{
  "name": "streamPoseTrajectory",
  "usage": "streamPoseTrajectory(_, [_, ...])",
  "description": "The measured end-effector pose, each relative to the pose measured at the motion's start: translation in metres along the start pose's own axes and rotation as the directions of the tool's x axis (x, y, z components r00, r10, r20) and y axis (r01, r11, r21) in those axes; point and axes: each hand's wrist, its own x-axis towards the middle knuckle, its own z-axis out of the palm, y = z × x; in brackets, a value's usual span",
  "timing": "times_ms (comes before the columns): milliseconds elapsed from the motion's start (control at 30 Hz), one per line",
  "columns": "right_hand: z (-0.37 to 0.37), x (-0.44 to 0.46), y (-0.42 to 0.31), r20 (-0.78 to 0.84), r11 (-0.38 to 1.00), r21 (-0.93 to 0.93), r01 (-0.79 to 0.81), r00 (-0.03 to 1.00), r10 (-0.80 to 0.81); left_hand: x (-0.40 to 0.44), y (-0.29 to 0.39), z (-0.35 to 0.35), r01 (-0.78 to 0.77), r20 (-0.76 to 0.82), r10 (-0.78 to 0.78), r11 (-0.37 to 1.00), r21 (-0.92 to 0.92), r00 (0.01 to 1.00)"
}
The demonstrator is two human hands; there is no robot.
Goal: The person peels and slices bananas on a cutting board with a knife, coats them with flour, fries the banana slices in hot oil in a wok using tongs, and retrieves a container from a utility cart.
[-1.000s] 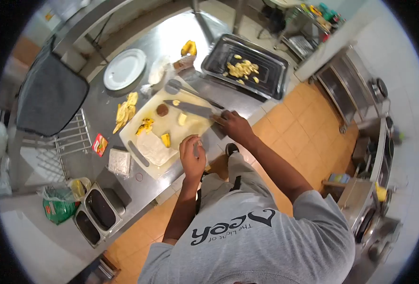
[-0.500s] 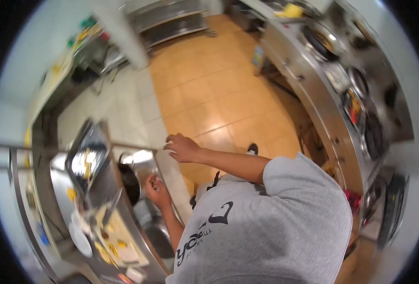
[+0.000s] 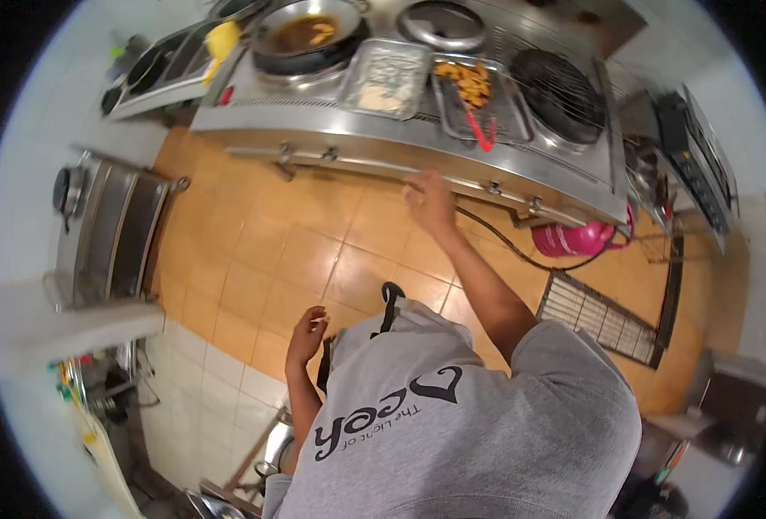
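My right hand (image 3: 432,206) reaches toward the front of the stove (image 3: 305,130), near its front rail, fingers loosely apart and nothing visible in them. Lower and to the left, my left hand (image 3: 307,337) hangs over the floor beside my waist with its fingers curled in; whatever may be inside is too small to make out. On the stovetop ahead, a metal tray (image 3: 506,117) holds fried pieces (image 3: 467,85) and red-handled tongs (image 3: 481,134). Beside it sits another tray (image 3: 385,82) with pale, flour-like residue. A wok (image 3: 309,39) contains brown oil and a few pieces.
A round lid (image 3: 442,26) and a black pan under a wire rack (image 3: 560,95) sit on the stove. Below stand a pink canister (image 3: 573,238), a hose (image 3: 521,251) and a floor grate (image 3: 603,318). A steel shelf cart (image 3: 110,233) is at left.
My body has turned right, from the counter with the cutting board to the stove. My right hand now extends toward the stove front; my left hand has left the counter's side.
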Motion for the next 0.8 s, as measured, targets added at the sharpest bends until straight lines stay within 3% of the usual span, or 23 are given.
streamPoseTrajectory(33, [-0.023,0.023,0.018,-0.097,0.991,-0.076,-0.113,0.99,0.105,0.018,0.012,-0.005,-0.002,0.008,0.001,0.995,0.105,1.0])
streamPoseTrajectory(100, [-0.072,0.055,0.028,-0.351,0.884,-0.449,-0.132,0.935,-0.039,0.05,0.036,-0.017,-0.002,0.066,-0.013,0.974,0.225,0.998])
streamPoseTrajectory(167, [-0.085,0.084,0.067,-0.326,0.747,-0.603,-0.28,0.941,0.089,0.08,0.05,-0.03,0.012,0.147,-0.049,0.97,0.243,0.988])
streamPoseTrajectory(267, [-0.085,0.108,0.109,-0.228,0.803,-0.475,-0.361,0.931,0.284,0.133,0.066,-0.054,-0.038,0.204,-0.012,0.971,0.237,0.979])
streamPoseTrajectory(333, [-0.084,0.119,0.106,-0.152,0.754,-0.462,-0.467,0.879,0.452,0.172,0.075,-0.074,-0.097,0.184,0.064,0.98,0.175,0.981])
streamPoseTrajectory(400, [-0.077,0.119,0.103,-0.172,0.787,-0.463,-0.409,0.912,0.373,0.213,0.086,-0.098,-0.135,0.129,0.125,0.988,0.074,0.984])
streamPoseTrajectory(467, [-0.077,0.12,0.094,-0.107,0.772,-0.484,-0.412,0.903,0.415,0.259,0.1,-0.128,-0.226,0.036,0.224,0.972,0.064,0.974])
streamPoseTrajectory(533, [-0.073,0.112,0.095,-0.143,0.894,-0.388,-0.225,0.973,0.183,0.3,0.119,-0.161,-0.297,-0.055,0.299,0.954,0.051,0.953])
streamPoseTrajectory(600, [-0.08,0.115,0.037,-0.121,0.848,-0.257,-0.463,0.886,0.447,0.342,0.144,-0.195,-0.36,-0.168,0.361,0.932,0.037,0.917])
streamPoseTrajectory(667, [-0.076,0.11,0.025,-0.206,0.886,-0.399,-0.238,0.964,0.166,0.383,0.162,-0.221,-0.414,-0.277,0.391,0.91,-0.027,0.878])
streamPoseTrajectory(733, [-0.072,0.121,-0.022,-0.235,0.956,-0.106,-0.273,0.941,0.242,0.416,0.177,-0.251,-0.484,-0.36,0.443,0.875,-0.027,0.821])
streamPoseTrajectory(800, [-0.051,0.141,-0.048,-0.236,0.911,0.166,-0.378,0.882,0.409,0.451,0.182,-0.267,-0.569,-0.428,0.513,0.822,-0.005,0.744])
